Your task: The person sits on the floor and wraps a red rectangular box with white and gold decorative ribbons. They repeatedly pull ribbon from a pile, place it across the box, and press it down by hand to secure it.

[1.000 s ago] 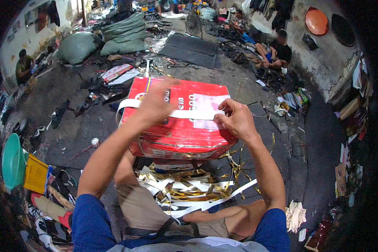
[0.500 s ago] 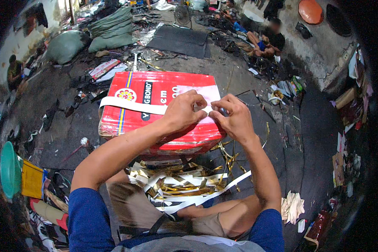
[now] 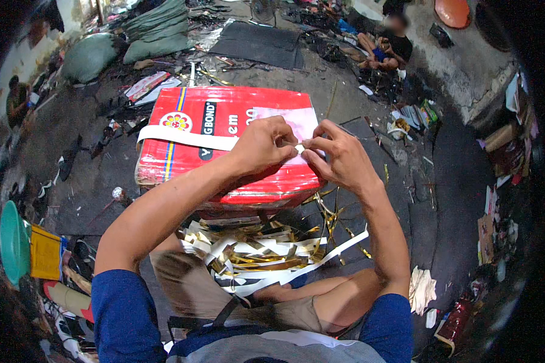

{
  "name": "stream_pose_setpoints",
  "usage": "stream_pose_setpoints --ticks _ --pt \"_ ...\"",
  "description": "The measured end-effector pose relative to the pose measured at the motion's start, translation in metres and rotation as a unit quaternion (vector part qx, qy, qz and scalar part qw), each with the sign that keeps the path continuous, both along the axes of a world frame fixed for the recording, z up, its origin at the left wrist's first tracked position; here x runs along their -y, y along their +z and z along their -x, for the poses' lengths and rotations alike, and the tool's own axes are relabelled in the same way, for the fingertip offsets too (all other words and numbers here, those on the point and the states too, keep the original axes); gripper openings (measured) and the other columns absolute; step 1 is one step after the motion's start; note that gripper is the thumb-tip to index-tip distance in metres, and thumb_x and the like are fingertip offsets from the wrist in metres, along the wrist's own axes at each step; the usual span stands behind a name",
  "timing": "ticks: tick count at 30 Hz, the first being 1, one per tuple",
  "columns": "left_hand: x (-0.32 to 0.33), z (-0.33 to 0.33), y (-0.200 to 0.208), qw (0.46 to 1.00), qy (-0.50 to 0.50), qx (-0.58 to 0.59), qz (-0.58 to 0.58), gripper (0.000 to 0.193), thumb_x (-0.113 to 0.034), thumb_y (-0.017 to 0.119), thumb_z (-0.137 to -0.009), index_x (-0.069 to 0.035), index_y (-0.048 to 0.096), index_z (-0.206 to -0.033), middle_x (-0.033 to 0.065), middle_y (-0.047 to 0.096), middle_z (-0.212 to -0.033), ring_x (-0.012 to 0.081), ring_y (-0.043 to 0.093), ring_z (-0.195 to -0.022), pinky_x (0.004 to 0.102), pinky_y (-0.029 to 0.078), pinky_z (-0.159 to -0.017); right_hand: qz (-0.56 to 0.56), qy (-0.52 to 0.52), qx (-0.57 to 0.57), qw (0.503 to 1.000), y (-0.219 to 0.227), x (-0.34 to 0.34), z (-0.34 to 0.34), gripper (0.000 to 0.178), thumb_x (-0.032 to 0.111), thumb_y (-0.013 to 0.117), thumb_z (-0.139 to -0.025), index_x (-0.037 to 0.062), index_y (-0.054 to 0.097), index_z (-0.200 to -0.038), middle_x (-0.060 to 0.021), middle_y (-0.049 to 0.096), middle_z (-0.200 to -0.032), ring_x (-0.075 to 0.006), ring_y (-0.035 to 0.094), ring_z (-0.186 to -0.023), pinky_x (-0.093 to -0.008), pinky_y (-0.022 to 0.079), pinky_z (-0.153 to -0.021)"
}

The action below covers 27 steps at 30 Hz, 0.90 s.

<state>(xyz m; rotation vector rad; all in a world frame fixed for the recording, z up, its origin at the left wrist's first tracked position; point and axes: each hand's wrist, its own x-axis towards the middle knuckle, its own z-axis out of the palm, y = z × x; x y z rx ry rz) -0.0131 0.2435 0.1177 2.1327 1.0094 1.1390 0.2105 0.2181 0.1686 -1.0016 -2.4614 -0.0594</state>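
Note:
A red carton [image 3: 230,181] with a flower emblem lies in front of my crossed legs. A white strip [image 3: 188,138] runs across its top from the left edge toward my hands. My left hand [image 3: 265,145] is closed over the strip, its fingertips pinching it near the right part of the carton. Facing it, my right hand [image 3: 344,158] pinches the same strip, a small white bit showing between the two sets of fingertips. Beneath the fingers lies a pale pink sheet [image 3: 300,118]. White and gold strips [image 3: 266,260] are heaped between the carton and my legs.
At the left stand a green basin [image 3: 14,242] and a yellow container [image 3: 45,253]. A crumpled cream cloth [image 3: 422,291] lies right of my knee. Farther off are green sacks [image 3: 91,57], a dark mat [image 3: 257,43] and a seated person [image 3: 396,43] at the right.
The view has shifted slightly, so the carton sits higher and a little to the left. My hands stay at the strip's right part, fingertips drawn slightly closer together.

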Motion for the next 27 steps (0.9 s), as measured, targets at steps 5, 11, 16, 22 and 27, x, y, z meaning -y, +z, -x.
stream_pose_setpoints --ticks 5,11,16,22,27 --pt "0.001 -0.001 -0.001 0.999 -0.004 0.011 -0.042 0.020 -0.017 0.078 -0.080 0.000 0.076 -0.090 0.0155 0.070 -0.088 0.0312 0.070 -0.081 0.0401 0.056 -0.073 0.054 -0.026 -0.108 0.992 -0.009 -0.004 -0.003 0.017 0.017 0.084 -0.081 0.0060 0.080 -0.093 -0.0111 0.064 -0.097 -0.0273 0.069 -0.087 -0.0386 0.056 -0.078" --pt "-0.005 0.001 -0.006 0.998 -0.001 0.005 -0.055 0.019 -0.013 0.082 -0.078 -0.001 0.075 -0.092 0.0126 0.071 -0.086 0.0263 0.070 -0.081 0.0379 0.056 -0.073 0.070 -0.039 -0.124 0.989 -0.012 -0.004 -0.001 0.020 0.018 0.085 -0.080 0.0066 0.080 -0.095 -0.0106 0.063 -0.098 -0.0273 0.068 -0.090 -0.0389 0.056 -0.080" --pt "-0.006 0.002 -0.006 0.999 -0.017 -0.003 -0.041 0.020 -0.016 0.082 -0.079 -0.003 0.076 -0.093 0.0130 0.072 -0.087 0.0266 0.071 -0.082 0.0381 0.055 -0.074 0.081 -0.038 -0.116 0.989 -0.010 -0.001 -0.003 0.021 0.019 0.085 -0.079 0.0065 0.080 -0.095 -0.0105 0.063 -0.099 -0.0276 0.068 -0.090 -0.0386 0.056 -0.081" --pt "-0.005 0.000 -0.003 1.000 -0.002 0.013 -0.023 0.016 -0.016 0.080 -0.082 -0.003 0.077 -0.091 0.0134 0.070 -0.085 0.0256 0.070 -0.081 0.0379 0.054 -0.071 0.074 -0.037 -0.128 0.988 -0.012 -0.004 -0.002 0.020 0.017 0.085 -0.080 0.0062 0.080 -0.096 -0.0098 0.063 -0.100 -0.0251 0.068 -0.089 -0.0361 0.056 -0.078" --pt "-0.002 -0.003 -0.001 0.999 0.003 0.010 -0.039 0.014 -0.014 0.079 -0.082 -0.001 0.074 -0.085 0.0131 0.068 -0.084 0.0257 0.068 -0.076 0.0385 0.053 -0.068 0.085 -0.058 -0.185 0.977 -0.019 0.002 0.002 0.017 0.012 0.084 -0.082 0.0063 0.082 -0.098 -0.0059 0.062 -0.101 -0.0144 0.062 -0.079 -0.0297 0.051 -0.069"
